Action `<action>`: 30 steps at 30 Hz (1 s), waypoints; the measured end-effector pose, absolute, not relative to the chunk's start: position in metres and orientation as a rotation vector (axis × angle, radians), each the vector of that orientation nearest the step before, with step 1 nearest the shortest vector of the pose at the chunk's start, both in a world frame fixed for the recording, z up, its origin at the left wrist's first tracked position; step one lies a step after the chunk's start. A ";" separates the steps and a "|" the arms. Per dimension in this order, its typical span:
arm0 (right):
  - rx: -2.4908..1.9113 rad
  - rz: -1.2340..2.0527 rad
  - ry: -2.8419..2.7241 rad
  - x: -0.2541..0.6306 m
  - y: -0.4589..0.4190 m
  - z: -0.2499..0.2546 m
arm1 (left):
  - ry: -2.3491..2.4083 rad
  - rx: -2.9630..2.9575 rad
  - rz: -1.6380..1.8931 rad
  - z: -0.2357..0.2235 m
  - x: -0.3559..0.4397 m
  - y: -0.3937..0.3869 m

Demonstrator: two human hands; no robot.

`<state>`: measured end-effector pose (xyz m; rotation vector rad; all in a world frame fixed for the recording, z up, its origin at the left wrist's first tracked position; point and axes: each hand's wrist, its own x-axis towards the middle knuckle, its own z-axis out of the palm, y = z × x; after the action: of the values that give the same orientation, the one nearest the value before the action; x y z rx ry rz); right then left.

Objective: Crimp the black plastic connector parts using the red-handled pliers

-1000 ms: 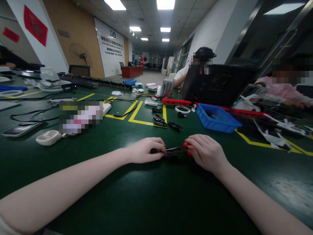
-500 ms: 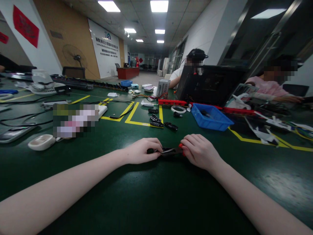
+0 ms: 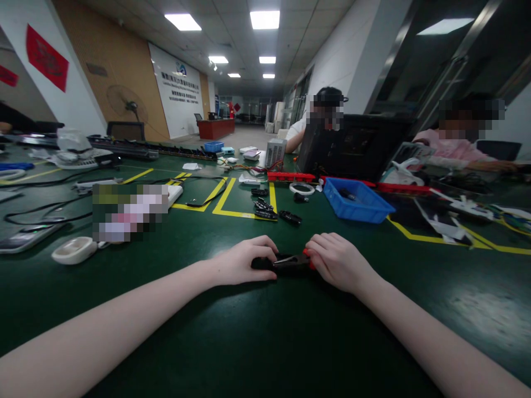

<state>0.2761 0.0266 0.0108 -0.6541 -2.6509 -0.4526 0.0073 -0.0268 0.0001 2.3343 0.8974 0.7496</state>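
My right hand (image 3: pixel 338 260) is wrapped round the red handles of a pair of pliers (image 3: pixel 299 260). Their dark jaws point left toward my other hand. My left hand (image 3: pixel 244 261) curls its thumb and fingers about a small black part (image 3: pixel 262 263), whose exact kind I cannot make out. The jaw tips lie against or just over this part; dark on dark, their contact is unclear. Beyond the hands, several black plastic pieces (image 3: pixel 265 209) lie near a yellow tape corner on the green table (image 3: pixel 257 342).
A blue bin (image 3: pixel 359 202) with a dark item inside stands to the right, near a white ring (image 3: pixel 302 189). Left are a white oval dish (image 3: pixel 74 250), a phone (image 3: pixel 33 235) and black cables. Behind a black case (image 3: pixel 352 146) sits a person; another is farther right.
My left thumb and fingers have spread slightly farther apart around the black part, showing more of it. The pliers stay in my right hand; the camera view has shifted slightly.
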 end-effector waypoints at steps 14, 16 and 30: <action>-0.658 -0.350 -2.694 0.280 0.033 0.015 | 0.867 2.319 0.723 -0.001 0.008 -0.023; -0.667 -0.339 -2.694 0.280 0.033 0.014 | 0.870 2.321 0.718 0.000 0.008 -0.023; -0.747 -0.210 -2.738 0.277 0.021 0.015 | 0.879 2.294 0.706 0.000 0.007 -0.024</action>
<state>0.2770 0.0205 0.0154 -0.7471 -2.7381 -0.2102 0.0071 -0.0240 0.0004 2.2945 0.8795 0.7058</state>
